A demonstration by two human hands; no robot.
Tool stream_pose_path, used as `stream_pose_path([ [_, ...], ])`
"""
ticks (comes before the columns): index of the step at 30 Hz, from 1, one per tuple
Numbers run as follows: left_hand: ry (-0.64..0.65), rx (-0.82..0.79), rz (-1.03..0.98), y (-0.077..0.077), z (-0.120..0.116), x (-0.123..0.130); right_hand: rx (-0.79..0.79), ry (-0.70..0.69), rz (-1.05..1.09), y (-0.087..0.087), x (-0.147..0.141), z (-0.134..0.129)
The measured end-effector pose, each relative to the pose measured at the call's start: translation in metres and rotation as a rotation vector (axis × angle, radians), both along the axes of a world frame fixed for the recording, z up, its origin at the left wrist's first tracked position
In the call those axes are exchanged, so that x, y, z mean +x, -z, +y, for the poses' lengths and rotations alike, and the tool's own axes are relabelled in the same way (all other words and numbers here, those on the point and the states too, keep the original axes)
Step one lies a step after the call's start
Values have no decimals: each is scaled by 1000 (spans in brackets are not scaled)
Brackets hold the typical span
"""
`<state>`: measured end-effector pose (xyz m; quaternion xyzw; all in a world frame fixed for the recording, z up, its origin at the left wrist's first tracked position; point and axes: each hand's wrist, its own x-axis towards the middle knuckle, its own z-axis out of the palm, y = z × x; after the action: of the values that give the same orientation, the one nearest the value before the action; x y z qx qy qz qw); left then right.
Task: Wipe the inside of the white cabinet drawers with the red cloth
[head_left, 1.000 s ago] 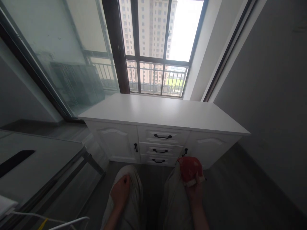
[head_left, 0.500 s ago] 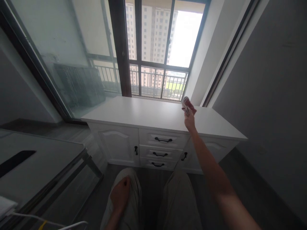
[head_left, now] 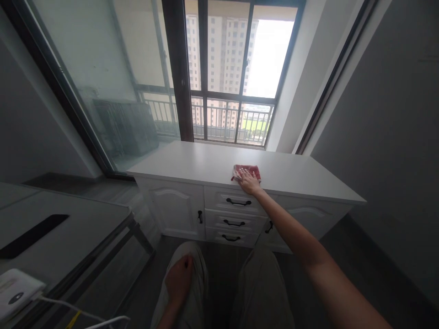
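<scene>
Resting splayed right hand (head_left: 249,183) flat on red-and-white fabric cloth (head_left: 253,169), cloth near front edge of smooth white cabinet surface (head_left: 206,157), above black-handled white drawers (head_left: 236,211), left hand (head_left: 179,276) curled in loose fist on pale-trousered left knee (head_left: 188,248).

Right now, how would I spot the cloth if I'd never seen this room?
Look for the white cabinet in front of the window. On its top, near the front edge above the drawers, the person's right hand lies on the cloth. Its red color sets it apart from the plain white surface around it.
</scene>
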<state>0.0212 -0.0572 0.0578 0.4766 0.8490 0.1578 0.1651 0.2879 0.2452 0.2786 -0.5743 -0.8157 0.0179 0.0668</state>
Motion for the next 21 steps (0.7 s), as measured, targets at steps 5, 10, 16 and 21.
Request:
stream_pose_path([
  [5,35,17,-2,-4,0,4,-77,-28,0,-7,-2,-6],
  [10,60,20,-4,-8,1,13,-113,-22,16,-14,-6,-4],
  [16,64,12,28,-4,4,16,259,-106,451,-3,9,-41],
  [21,79,-2,22,-5,4,13,541,62,929,56,48,-153],
])
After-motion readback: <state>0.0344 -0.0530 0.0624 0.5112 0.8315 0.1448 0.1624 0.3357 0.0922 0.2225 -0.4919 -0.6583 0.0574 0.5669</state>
